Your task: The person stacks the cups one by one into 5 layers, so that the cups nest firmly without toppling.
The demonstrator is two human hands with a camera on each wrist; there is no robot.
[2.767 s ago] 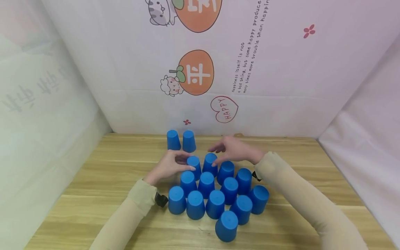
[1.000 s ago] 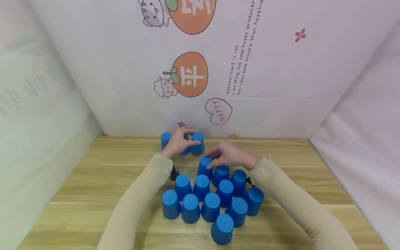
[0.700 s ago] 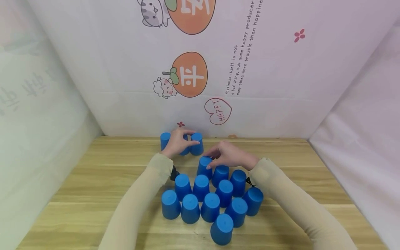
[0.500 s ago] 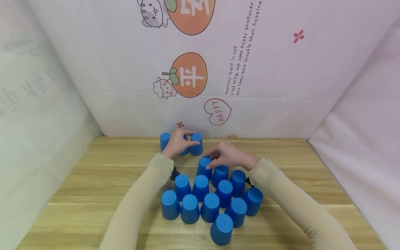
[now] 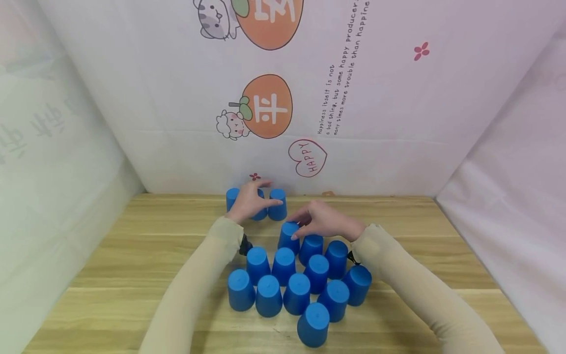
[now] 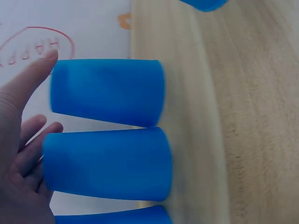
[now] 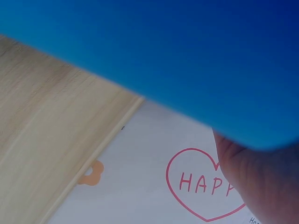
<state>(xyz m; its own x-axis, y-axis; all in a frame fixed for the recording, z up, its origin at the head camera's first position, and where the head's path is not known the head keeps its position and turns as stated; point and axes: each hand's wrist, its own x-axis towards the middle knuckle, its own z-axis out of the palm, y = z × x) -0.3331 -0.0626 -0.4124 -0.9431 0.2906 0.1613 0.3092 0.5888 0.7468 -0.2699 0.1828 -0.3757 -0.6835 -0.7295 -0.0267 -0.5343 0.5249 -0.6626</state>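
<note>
Three upside-down blue cups stand in a row against the back wall. My left hand (image 5: 248,200) is over them with fingers spread, its thumb by the rightmost blue cup (image 5: 277,205). In the left wrist view, the thumb (image 6: 37,70) lies near that cup's base and the other fingers are behind the middle cup (image 6: 107,165). My right hand (image 5: 325,220) holds a blue cup (image 5: 289,240) between thumb and fingers, at the back corner of the front group. A blue cup (image 7: 187,56) hides most of the hand in the right wrist view.
Several more upside-down blue cups (image 5: 268,296) stand close together in front of the hands, with one (image 5: 313,325) nearest the front. The wooden table (image 5: 110,275) meets a printed white cloth wall (image 5: 376,167) at the back; white cloth also hangs at both sides.
The left hand carried a cup from the group to the right end of the back row, then its fingers lifted off. The right hand came down onto its cup and has stayed.
</note>
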